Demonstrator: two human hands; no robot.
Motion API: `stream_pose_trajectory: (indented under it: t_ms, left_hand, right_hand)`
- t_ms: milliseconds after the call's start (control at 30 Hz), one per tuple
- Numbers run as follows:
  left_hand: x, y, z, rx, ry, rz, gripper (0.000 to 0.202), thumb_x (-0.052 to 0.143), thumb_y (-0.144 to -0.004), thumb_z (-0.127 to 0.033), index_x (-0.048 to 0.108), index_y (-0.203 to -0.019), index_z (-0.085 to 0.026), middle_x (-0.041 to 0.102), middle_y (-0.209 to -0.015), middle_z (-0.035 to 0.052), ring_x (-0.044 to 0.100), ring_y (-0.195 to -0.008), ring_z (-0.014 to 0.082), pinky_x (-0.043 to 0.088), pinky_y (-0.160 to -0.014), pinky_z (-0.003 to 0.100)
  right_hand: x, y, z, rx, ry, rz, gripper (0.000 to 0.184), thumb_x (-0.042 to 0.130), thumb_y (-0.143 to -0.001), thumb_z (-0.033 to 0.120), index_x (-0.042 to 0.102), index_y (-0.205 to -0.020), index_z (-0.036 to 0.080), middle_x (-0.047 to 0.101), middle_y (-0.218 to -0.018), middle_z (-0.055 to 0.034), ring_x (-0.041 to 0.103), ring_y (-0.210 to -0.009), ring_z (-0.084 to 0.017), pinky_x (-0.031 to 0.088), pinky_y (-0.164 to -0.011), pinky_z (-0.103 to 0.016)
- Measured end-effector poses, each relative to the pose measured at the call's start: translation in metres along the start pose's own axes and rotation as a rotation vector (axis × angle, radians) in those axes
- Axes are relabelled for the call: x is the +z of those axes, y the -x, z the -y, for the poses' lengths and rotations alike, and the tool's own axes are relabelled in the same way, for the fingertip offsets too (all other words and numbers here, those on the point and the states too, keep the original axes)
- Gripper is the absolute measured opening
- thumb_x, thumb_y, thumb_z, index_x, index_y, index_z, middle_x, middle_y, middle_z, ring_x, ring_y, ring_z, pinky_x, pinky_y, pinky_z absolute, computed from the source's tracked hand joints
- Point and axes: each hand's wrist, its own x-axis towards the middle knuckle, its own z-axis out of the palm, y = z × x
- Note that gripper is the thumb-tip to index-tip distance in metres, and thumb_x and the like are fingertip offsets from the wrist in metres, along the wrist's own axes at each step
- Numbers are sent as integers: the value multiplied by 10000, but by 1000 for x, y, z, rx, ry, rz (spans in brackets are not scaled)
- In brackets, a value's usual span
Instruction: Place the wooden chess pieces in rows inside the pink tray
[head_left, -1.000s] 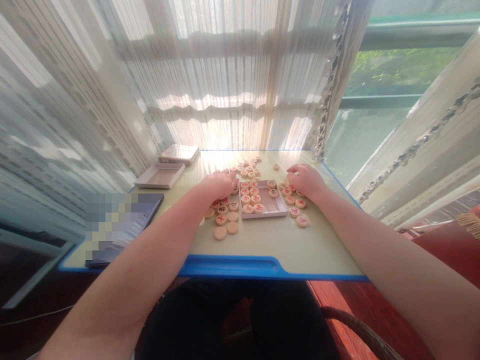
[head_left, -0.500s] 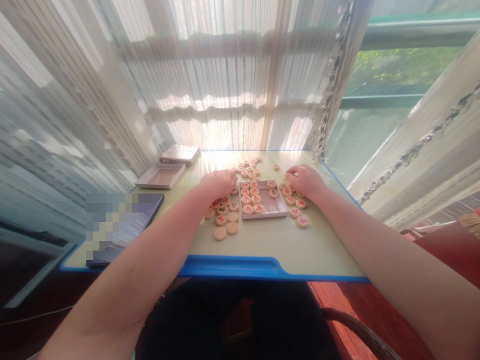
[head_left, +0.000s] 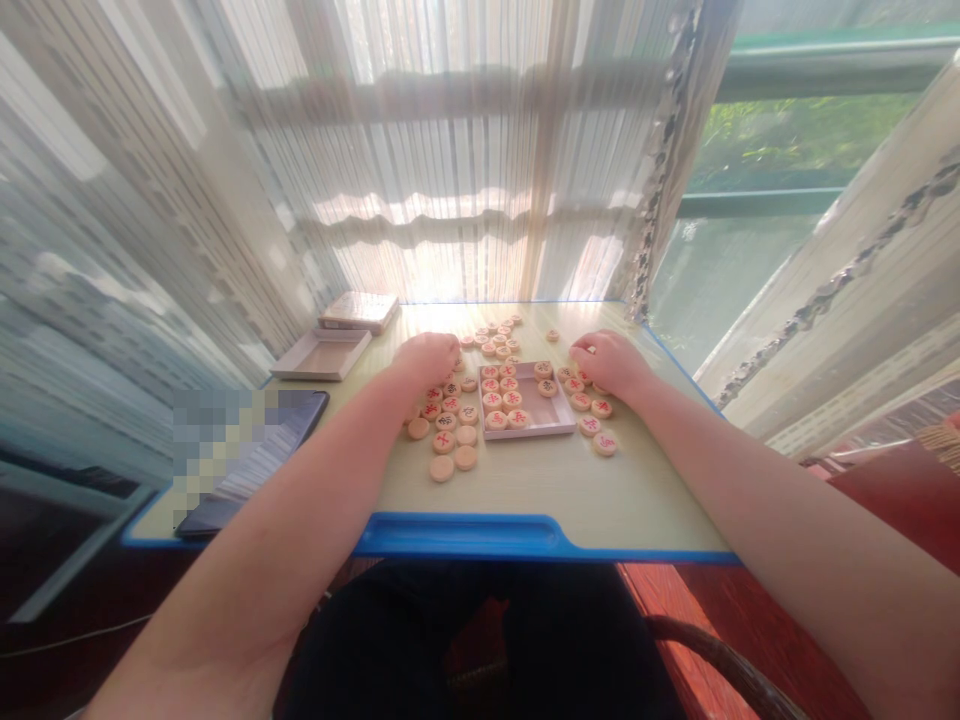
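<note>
My left hand (head_left: 429,360) hovers over the left-hand group of round wooden Chinese chess pieces (head_left: 451,405), its fingers curled downward. Whatever lies under those fingertips is hidden. To the right, my right hand (head_left: 609,362) has thumb and fingers drawn together above another group of pieces (head_left: 580,401); what they hold, if anything, is too small to make out. Between both hands sits a shallow pale box (head_left: 531,431). Inside it, red-marked pieces (head_left: 512,400) stand in two columns at the left, and two dark-marked pieces (head_left: 547,387) lie toward the right.
More pieces (head_left: 490,349) are scattered behind the box. At the table's left are a shallow lid (head_left: 321,354), a closed box (head_left: 360,310) and a dark tablet-like device (head_left: 255,470). A blue trough (head_left: 465,535) runs along the near edge. Curtains (head_left: 450,150) hang behind.
My left hand has moved a little left, away from the box, uncovering some pieces near it. The right hand stays almost in place. Pieces in the box look unchanged.
</note>
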Motion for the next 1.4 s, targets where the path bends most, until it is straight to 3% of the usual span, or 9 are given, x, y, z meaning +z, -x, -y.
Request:
stream_pose_trajectory:
  t_ms: [300,567,833,967,1167,1267,1400]
  left_hand:
    - [3,-2,6,-18,87,-22,346,436,-843,-230,665,-1097,-284,667,-1137,28,600,-1041,211,459,-918,302]
    - [-5,4,1,-22,57,25,441,473,-779,-105,644,-1141,-292,650,-1162,45,609,-1038,220,495,-851,297]
    - [-4,5,-4,-1,-60,60,429,488,-784,-133,604,-1176,-264,661,-1077,94,633,-972,246,523,-782,323]
    - [-2,4,-4,-5,-65,56,419,470,-803,-155,600,-1183,-274,664,-1072,89,632,-966,233,523,-775,308]
    - [-3,3,-4,-15,-57,58,395,466,-815,-193,602,-1177,-272,665,-1077,84,631,-966,226,520,-784,300]
    - [-3,3,-3,-7,-40,47,406,474,-808,-187,600,-1182,-283,667,-1081,81,630,-974,225,521,-781,296]
    - [-1,3,-3,5,-37,53,402,484,-796,-156,606,-1162,-268,673,-1066,86,636,-972,227,522,-781,303]
  right_hand:
    - [0,0,-1,-20,-16,-5,293,484,-829,322,734,-891,181,677,-993,-103,602,-952,-228,434,-875,-325]
    - [0,-1,-3,-44,-5,12,296,491,-825,326,739,-902,184,675,-975,-103,599,-940,-224,432,-874,-321]
    - [-1,-1,-3,-46,2,27,289,503,-820,322,741,-913,186,674,-956,-96,598,-924,-216,431,-867,-317]
    - [-2,2,1,-56,-7,-23,290,512,-818,349,740,-877,181,679,-943,-94,595,-917,-226,423,-882,-334]
    - [-7,6,11,-190,-106,-153,327,470,-867,389,724,-867,183,693,-964,-67,573,-955,-226,386,-945,-349]
    - [-6,7,11,-203,-122,-102,346,444,-887,389,724,-903,186,685,-993,-68,565,-970,-217,384,-949,-348]
    - [-4,8,10,-270,-99,22,399,388,-918,415,718,-1018,214,637,-1177,-67,517,-1097,-228,346,-1005,-377]
